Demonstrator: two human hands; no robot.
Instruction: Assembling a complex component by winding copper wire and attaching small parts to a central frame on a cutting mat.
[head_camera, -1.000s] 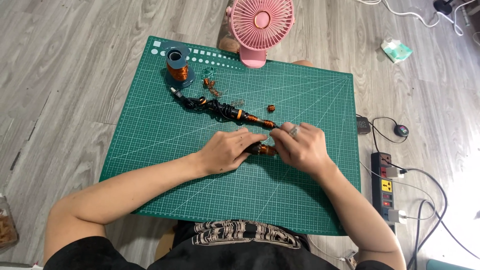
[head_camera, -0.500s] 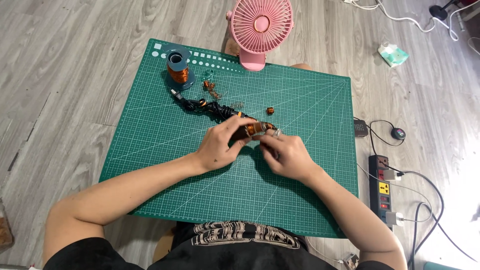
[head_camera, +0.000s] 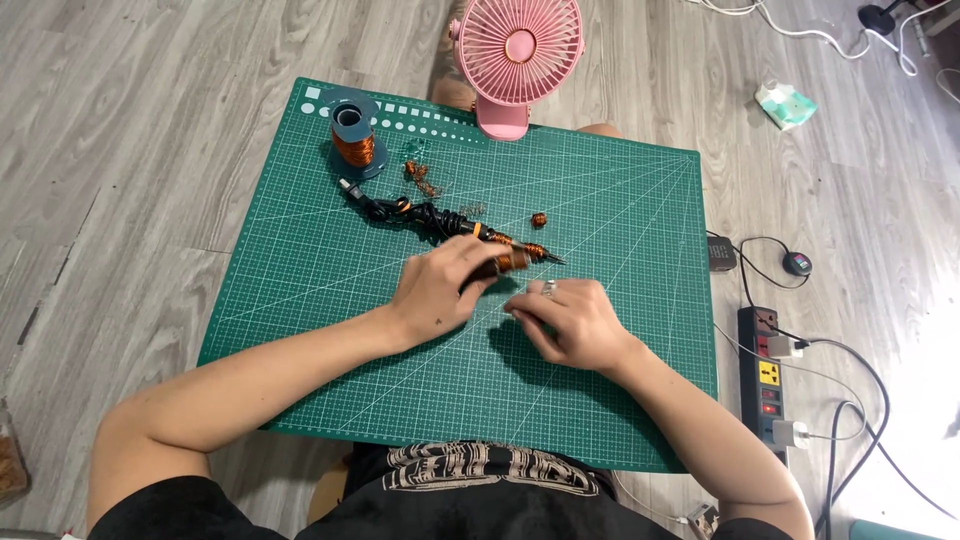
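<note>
Copper-wrapped tool (head_camera: 505, 255) lay mid green cutting mat (head_camera: 620, 400) w/ left hand (head_camera: 440, 285) gripping its handle; right hand (head_camera: 570, 320) just beside, fingers pinched, on what I can't tell.

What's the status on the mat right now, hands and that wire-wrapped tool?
Left hand gripping the wire-wrapped tool. Right hand beside it, fingers pinched, contents unclear. Copper wire spool and pink fan behind, apart.

Two hands, left (head_camera: 440, 285) and right (head_camera: 575, 322), work over one green mat (head_camera: 300, 280). On it: one wire spool (head_camera: 353, 142), one black tool (head_camera: 450, 228), one small coil (head_camera: 539, 220). Beyond stand one pink fan (head_camera: 518, 50) and one power strip (head_camera: 768, 375).
</note>
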